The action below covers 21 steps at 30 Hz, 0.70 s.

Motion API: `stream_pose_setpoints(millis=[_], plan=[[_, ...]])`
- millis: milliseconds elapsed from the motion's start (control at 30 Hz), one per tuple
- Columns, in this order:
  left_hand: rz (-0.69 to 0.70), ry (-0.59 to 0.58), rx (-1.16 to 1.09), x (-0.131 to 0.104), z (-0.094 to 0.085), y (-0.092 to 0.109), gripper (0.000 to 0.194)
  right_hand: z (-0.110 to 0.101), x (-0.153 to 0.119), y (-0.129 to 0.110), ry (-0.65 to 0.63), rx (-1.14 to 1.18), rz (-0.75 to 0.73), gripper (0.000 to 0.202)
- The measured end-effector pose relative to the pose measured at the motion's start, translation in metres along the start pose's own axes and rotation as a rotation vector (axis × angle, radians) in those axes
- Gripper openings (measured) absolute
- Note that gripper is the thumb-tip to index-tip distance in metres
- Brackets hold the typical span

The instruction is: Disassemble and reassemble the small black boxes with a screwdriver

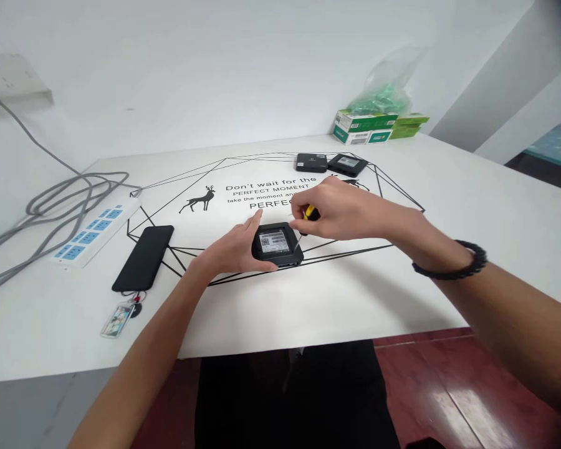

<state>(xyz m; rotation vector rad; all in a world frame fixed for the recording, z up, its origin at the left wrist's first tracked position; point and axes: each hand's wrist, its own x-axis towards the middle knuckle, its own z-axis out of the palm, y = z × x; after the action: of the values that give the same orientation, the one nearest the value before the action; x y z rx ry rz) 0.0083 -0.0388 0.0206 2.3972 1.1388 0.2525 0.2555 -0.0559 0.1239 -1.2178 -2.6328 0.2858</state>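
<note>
A black square box [287,255] with a white printed label lies on the white table [346,305] in front of me. My left hand [236,246] grips its left side, thumb along the near edge and fingers at the far edge. My right hand [330,209] is closed round a screwdriver [310,212] with a yellow and black handle. The screwdriver's thin shaft slants down to the box's right side; whether its tip sits in a screw is too small to tell.
A black phone [144,258] with a charm [117,319] lies at the left, beside a power strip [96,231] and coiled grey cable [58,202]. Farther back are two black boxes [311,163] [348,164]. Green and white cartons [365,128] under a plastic bag [386,87] stand by the wall.
</note>
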Motion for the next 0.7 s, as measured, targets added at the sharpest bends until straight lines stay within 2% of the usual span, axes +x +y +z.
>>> stream_pose_setpoints(millis=[67, 133, 200, 267, 333, 400, 467, 567, 700], plan=[[0.056, 0.031, 0.000, 0.0006, 0.0000, 0.0011, 0.132, -0.0005, -0.0003, 0.0004, 0.021, -0.003, 0.015, 0.006], [0.082, 0.037, 0.026, 0.0007, -0.0003, 0.0021, 0.128, -0.0016, -0.0002, 0.0011, -0.016, 0.023, -0.027, 0.017], [0.051, 0.010, 0.056, 0.0004, -0.0007, 0.0029, 0.124, -0.0026, 0.0008, 0.0020, -0.070, 0.015, -0.034, 0.012], [0.010, -0.031, 0.066, 0.0000, -0.0012, 0.0033, 0.122, -0.0037, 0.0028, 0.0025, -0.048, -0.027, 0.023, 0.003], [-0.010, -0.056, 0.063, -0.0006, -0.0020, 0.0039, 0.121, -0.0053, 0.0053, 0.0025, -0.048, -0.015, 0.032, 0.008], [-0.023, -0.071, 0.062, -0.0010, -0.0033, 0.0050, 0.120, -0.0071, 0.0072, 0.0017, -0.110, 0.024, -0.009, 0.021], [-0.044, -0.083, 0.069, -0.0015, -0.0048, 0.0065, 0.119, -0.0080, 0.0084, 0.0005, -0.150, 0.015, -0.014, 0.020], [-0.043, -0.084, 0.069, -0.0018, -0.0063, 0.0079, 0.111, -0.0067, 0.0091, -0.0012, -0.070, -0.042, 0.045, 0.011], [0.017, -0.043, 0.036, -0.0012, -0.0054, 0.0055, 0.104, -0.0034, 0.0082, -0.0027, -0.115, -0.003, -0.007, 0.027]])
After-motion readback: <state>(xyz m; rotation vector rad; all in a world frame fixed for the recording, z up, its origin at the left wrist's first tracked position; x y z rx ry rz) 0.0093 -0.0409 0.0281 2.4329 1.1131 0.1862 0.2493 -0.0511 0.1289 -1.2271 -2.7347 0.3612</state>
